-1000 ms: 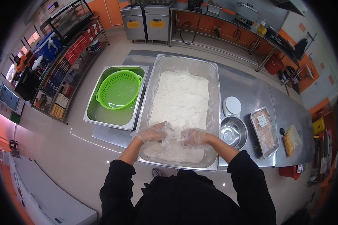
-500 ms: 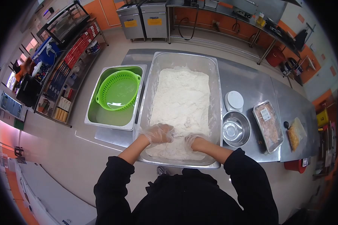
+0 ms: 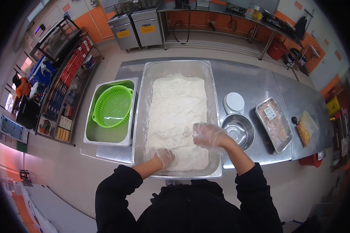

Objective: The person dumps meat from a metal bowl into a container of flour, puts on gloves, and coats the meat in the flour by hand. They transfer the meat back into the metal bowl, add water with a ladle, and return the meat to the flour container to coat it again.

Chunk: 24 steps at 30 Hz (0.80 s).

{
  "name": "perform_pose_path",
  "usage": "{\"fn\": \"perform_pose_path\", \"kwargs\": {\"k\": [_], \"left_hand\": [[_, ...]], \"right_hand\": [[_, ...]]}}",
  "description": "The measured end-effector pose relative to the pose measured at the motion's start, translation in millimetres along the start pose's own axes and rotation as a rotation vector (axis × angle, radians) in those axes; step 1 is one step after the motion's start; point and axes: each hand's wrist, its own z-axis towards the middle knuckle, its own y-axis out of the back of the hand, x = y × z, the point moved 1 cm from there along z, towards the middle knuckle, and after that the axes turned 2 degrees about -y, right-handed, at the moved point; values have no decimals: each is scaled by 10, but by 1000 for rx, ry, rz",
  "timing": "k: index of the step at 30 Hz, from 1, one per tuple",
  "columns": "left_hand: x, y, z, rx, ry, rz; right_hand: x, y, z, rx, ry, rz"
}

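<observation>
A deep metal tray (image 3: 140, 116) holds a broad bed of white flour (image 3: 179, 105). My left hand (image 3: 165, 158), in a clear plastic glove, is down in the flour near the tray's front left, its fingers curled and partly buried. Further up and to the right, my right hand (image 3: 209, 136), also gloved, is over the flour by the tray's right side. Its fingers are bent inward around something too small to make out.
Left of the tray, a green basket (image 3: 112, 106) sits in a metal pan (image 3: 88, 132). To the right are a white round-topped device (image 3: 234, 102), a steel bowl (image 3: 238, 131), a tray of meat (image 3: 274, 124) and a bag of yellow food (image 3: 304, 130).
My right hand has risen away from the front of the flour, while my left hand has moved lower towards the tray's near edge. The camera view has shifted slightly.
</observation>
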Motion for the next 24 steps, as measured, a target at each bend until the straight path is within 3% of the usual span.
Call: {"fn": "perform_pose_path", "kwargs": {"k": [1, 4, 7, 10, 13, 14, 17, 20, 23, 24], "left_hand": [[36, 4, -2, -23, -1, -22], [114, 407, -143, 52, 96, -100], [257, 733, -324, 80, 224, -277], [388, 884, -502, -46, 198, -482], [557, 717, -572, -345, 181, -868], [587, 659, -604, -352, 270, -1161], [552, 757, -724, -406, 493, -1994], [636, 616, -731, -666, 423, -2258], [537, 815, -789, -821, 440, -2343], [528, 844, -774, -832, 445, -2342]], "right_hand": [[52, -39, -12, -107, 25, -46], [-427, -567, 487, -29, 330, -308], [-336, -768, 684, 149, 315, -423], [-342, -1301, 975, 130, 449, -667], [-437, -1544, 1001, 54, 494, -497], [-428, -1544, 983, 36, 498, -440], [-532, -1491, 1153, 107, 648, -647], [-485, -1135, 1009, 129, 674, -423], [104, -496, 476, 451, 74, 239], [56, -497, 476, 459, 87, 334]]}}
